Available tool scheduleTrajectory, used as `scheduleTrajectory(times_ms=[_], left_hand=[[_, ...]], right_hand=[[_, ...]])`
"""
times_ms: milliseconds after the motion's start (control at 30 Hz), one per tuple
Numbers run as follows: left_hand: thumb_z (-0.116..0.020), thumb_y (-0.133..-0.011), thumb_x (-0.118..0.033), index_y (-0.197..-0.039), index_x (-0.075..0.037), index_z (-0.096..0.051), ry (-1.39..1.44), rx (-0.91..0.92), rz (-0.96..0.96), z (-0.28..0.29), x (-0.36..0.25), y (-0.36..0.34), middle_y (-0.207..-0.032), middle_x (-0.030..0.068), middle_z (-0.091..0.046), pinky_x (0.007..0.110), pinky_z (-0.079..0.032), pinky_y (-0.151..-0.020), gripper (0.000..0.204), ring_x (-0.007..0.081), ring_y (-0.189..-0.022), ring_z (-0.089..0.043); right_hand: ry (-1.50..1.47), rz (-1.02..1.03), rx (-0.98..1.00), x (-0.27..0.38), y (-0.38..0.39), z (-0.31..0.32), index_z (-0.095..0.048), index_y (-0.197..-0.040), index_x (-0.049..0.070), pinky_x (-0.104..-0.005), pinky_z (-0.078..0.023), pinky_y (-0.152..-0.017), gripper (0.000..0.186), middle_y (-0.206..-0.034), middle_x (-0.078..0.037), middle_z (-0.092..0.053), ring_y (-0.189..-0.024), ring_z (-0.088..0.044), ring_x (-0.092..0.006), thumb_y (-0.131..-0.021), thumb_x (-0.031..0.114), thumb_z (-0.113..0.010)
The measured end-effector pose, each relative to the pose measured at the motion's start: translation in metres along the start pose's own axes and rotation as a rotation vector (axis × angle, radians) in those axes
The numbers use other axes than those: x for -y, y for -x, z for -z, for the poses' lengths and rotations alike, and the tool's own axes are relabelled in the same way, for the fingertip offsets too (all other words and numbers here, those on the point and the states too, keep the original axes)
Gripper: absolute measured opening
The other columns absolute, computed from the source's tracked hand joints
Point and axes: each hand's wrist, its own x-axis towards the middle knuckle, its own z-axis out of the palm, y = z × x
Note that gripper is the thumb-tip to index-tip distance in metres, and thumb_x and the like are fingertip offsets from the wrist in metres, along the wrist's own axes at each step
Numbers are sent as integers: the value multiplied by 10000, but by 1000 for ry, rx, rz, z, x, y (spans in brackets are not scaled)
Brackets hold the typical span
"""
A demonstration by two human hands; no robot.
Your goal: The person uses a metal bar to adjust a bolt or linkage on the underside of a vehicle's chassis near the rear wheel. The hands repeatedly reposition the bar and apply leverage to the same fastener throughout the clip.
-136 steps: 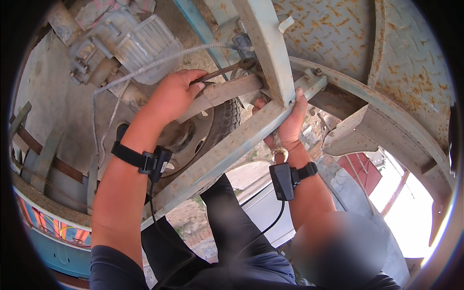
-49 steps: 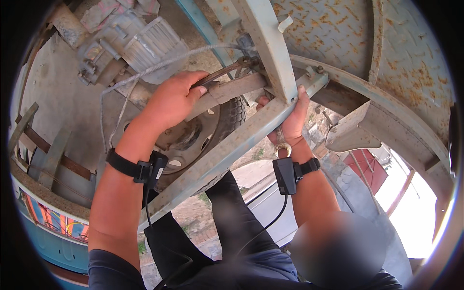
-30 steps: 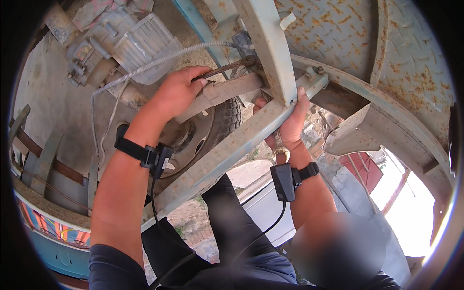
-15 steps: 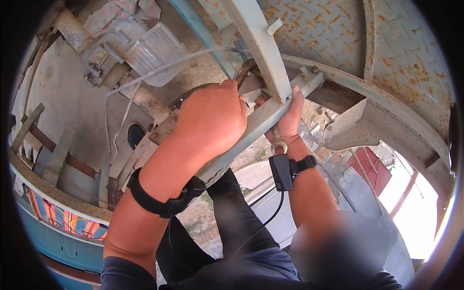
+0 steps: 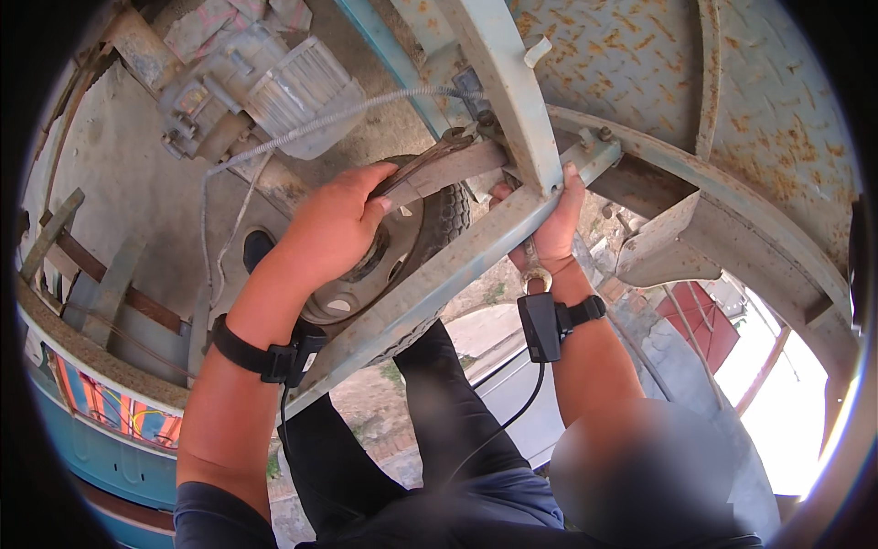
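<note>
My left hand [image 5: 334, 229] is at the near end of a flat, rusty steel bar [image 5: 448, 172], thumb and fingers on either side of it. Behind that hand shows a wheel [image 5: 402, 240] with a treaded tyre, partly covered by a pale blue-grey frame beam [image 5: 430, 265]. My right hand [image 5: 553, 229] closes around the beam near its joint with an upright beam [image 5: 512, 101]; its thumb lies along the joint. From under the right palm sticks the ring end of a wrench [image 5: 538, 277], toward the wrist. The wrench's other end is hidden.
A grey ribbed motor [image 5: 293, 87] lies at the upper left, with a grey conduit [image 5: 347, 112] running past it. A rusty tread plate [image 5: 604, 64] fills the upper right. Curved frame rails [image 5: 759, 220] bound the right side. Bolts [image 5: 604, 134] stand on the beam's far end.
My left hand has drawn back left and down from the beam joint to the flat bar's end, uncovering the bar and wheel. The right hand stays at the joint with the wrench.
</note>
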Motion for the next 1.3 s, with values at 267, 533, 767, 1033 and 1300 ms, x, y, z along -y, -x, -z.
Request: scheduleTrajectory(times_ms=[267, 533, 767, 1033, 1300], left_hand=[[-582, -1018, -100, -1396, -51, -590, 68, 0, -51, -3, 24, -24, -1310, 199, -652, 418, -467, -1056, 381, 357, -1214, -618], [-578, -1018, -127, -1377, -50, -597, 115, 3, -61, -13, 30, -36, -1340, 192, -643, 428, -474, -1053, 368, 375, -1233, -609], [-577, -1018, -100, -1364, -52, -608, 210, -17, -34, -26, 44, -54, -1323, 184, -654, 426, -482, -1035, 351, 371, -1212, -623], [-586, -1011, -101, -1332, -27, -620, 35, -70, -73, -21, 38, -52, -1268, 185, -680, 421, -501, -992, 331, 358, -1143, -648], [-663, -903, -137, -1259, -82, -644, -53, -77, -108, -6, -62, -3, -1005, 177, -719, 459, -550, -766, 360, 376, -882, -702]], right_hand=[[-18, 14, 12, 0, -1, 0, -602, -1238, 72, -416, -527, -685, 743, -818, -132, -629, -712, -610, -259, -936, 730, -436], [20, 24, -24, 0, 0, -3, -548, -1292, 36, -388, -504, -665, 823, -828, -160, -611, -708, -583, -265, -920, 757, -412], [27, 26, -50, 1, 2, -7, -532, -1305, 23, -375, -491, -641, 858, -818, -164, -598, -686, -565, -264, -909, 773, -402], [62, 46, 12, 2, 3, -3, -574, -1280, 39, -415, -531, -676, 790, -830, -150, -627, -721, -618, -270, -935, 734, -424], [5, 12, -30, 0, -2, -1, -594, -1270, 48, -427, -544, -689, 775, -853, -148, -650, -736, -638, -270, -937, 731, -439]])
